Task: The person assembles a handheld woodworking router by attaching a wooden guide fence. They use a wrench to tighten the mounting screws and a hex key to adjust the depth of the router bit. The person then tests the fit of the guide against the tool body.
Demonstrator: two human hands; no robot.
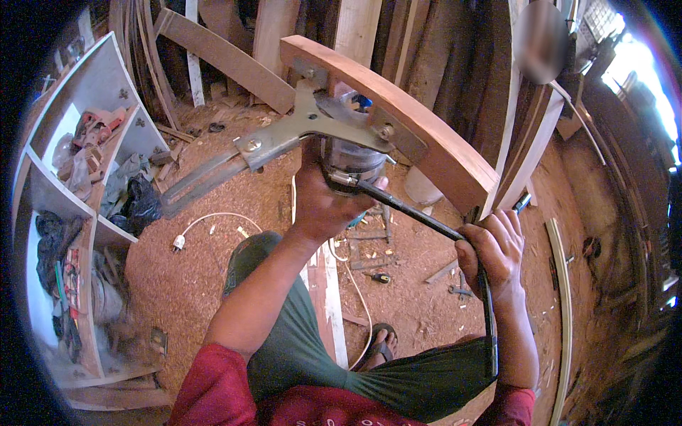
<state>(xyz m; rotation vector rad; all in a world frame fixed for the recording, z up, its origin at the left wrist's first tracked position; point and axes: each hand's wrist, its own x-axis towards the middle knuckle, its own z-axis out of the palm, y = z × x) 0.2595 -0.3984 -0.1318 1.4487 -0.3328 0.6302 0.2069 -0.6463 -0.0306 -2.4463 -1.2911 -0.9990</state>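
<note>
A hand-held power tool, seemingly a router, with a clear round base (pixel 355 157) is held up in front of me. Its flat metal bracket (pixel 312 122) is bolted to a curved wooden block (pixel 398 99), and a slotted metal arm (pixel 206 177) extends to the left. My left hand (pixel 330 202) wraps around the tool's body from below; most of its fingers are hidden. My right hand (pixel 494 248) grips a black bent bar (pixel 415 211) near its bend, by the block's lower end. The bar's silver socket-like tip (pixel 344 179) meets the tool beside the clear base.
On the left stands a white shelf unit (pixel 96 213) with bags and tools. A white corded plug (pixel 177 243) and a screwdriver (pixel 381 277) lie on the shaving-covered floor (pixel 192 298). Boards (pixel 355 32) lean at the back, where a blurred person (pixel 541 42) appears at upper right.
</note>
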